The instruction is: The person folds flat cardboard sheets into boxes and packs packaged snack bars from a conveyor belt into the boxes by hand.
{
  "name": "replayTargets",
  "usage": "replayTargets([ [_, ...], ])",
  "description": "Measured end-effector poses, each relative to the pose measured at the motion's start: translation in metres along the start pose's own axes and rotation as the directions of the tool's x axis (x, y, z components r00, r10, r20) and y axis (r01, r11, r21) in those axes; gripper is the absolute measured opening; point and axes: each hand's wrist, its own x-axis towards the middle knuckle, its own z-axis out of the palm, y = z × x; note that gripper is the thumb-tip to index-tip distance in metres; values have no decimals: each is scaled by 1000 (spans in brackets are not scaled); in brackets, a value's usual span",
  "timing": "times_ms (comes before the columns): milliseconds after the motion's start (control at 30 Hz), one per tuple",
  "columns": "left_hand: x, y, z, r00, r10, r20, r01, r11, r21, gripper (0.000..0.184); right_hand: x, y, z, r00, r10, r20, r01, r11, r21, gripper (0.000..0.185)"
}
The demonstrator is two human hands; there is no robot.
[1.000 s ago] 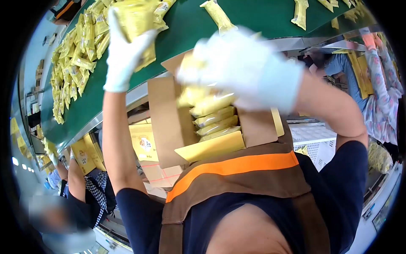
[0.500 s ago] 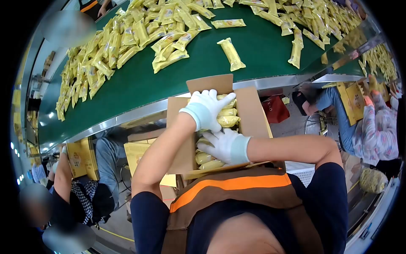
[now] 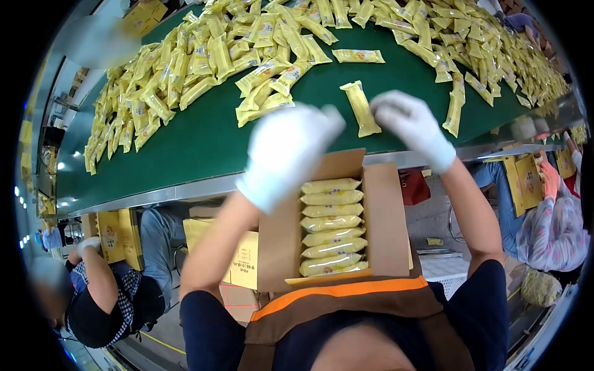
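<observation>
Packets (image 3: 201, 59) lie heaped on the green table (image 3: 142, 167). The left hand (image 3: 288, 151) is blurred, grip unclear. An open box (image 3: 278, 247) holds stacked packets. The right hand (image 3: 411, 127), fingers curled, grip unclear, nears a loose packet (image 3: 360, 110).

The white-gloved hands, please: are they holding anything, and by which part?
No hold shows; the right hand is beside a yellow plastic packet, the left hand is blurred.
</observation>
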Motion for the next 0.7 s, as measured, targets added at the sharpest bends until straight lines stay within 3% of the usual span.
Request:
replayTargets([
  [33, 10, -39, 16, 969, -115, -217, 126, 991, 36, 36, 21, 24, -6, 988, 41, -149, -61, 990, -129, 51],
  [67, 16, -80, 42, 879, -210, -429, 252, 967, 44, 37, 37, 50, -5, 952, 58, -302, -137, 959, -248, 58],
  [100, 26, -116, 65, 874, -409, -261, 441, 895, 74, 42, 50, 69, 8, 928, 116, -354, -260, 881, -394, 69],
  [133, 34, -140, 84, 802, -591, -92, 598, 790, 138, 47, 59, 60, 21, 928, 267, -258, -369, 743, -559, 77],
  [200, 30, -150, 113, 762, -633, -140, 626, 774, -95, 54, 55, 80, 60, 955, -196, -222, -51, 629, -776, 70],
  [267, 14, -142, 118, 866, -499, -18, 489, 855, -172, 52, 56, 90, 66, 912, -396, 104, 355, 637, -685, 65],
  [300, 2, -133, 115, 902, -431, -24, 416, 882, -221, 50, 58, 75, 63, 901, -361, 239, 428, 656, -622, 63],
  [333, -10, -128, 111, 931, -364, -42, 341, 902, -265, 49, 68, 71, 62, 875, -407, 261, 475, 626, -618, 59],
  [367, -20, -123, 101, 929, -369, 30, 360, 884, -297, 50, 82, 58, 60, 890, -383, 246, 439, 582, -685, 51],
  [467, -40, -141, 100, 941, -330, -79, 283, 892, -353, 52, 157, 62, 49, 839, -535, 99, 485, 652, -583, 45],
  [500, -41, -145, 98, 932, -343, -118, 268, 871, -412, 55, 173, 48, 47, 936, -311, 164, 345, 729, -591, 47],
  [533, -42, -149, 96, 921, -357, -158, 248, 847, -470, 59, 181, 44, 55, 946, -248, 210, 325, 702, -633, 46],
  [600, -38, -143, 84, 973, -230, 35, 216, 835, -505, 75, 187, 44, 72, 952, -96, 292, 283, 641, -713, 44],
  [633, -39, -129, 68, 902, -271, 336, 366, 894, -260, 84, 181, 45, 79, 928, -129, 350, 368, 475, -799, 39],
  [667, -39, -124, 67, 887, -276, 370, 363, 912, -191, 81, 172, 59, 82, 889, -262, 376, 456, 417, -787, 33],
  [700, -47, -122, 71, 909, -262, 324, 339, 917, -209, 78, 160, 62, 76, 861, -277, 426, 508, 419, -753, 32],
])
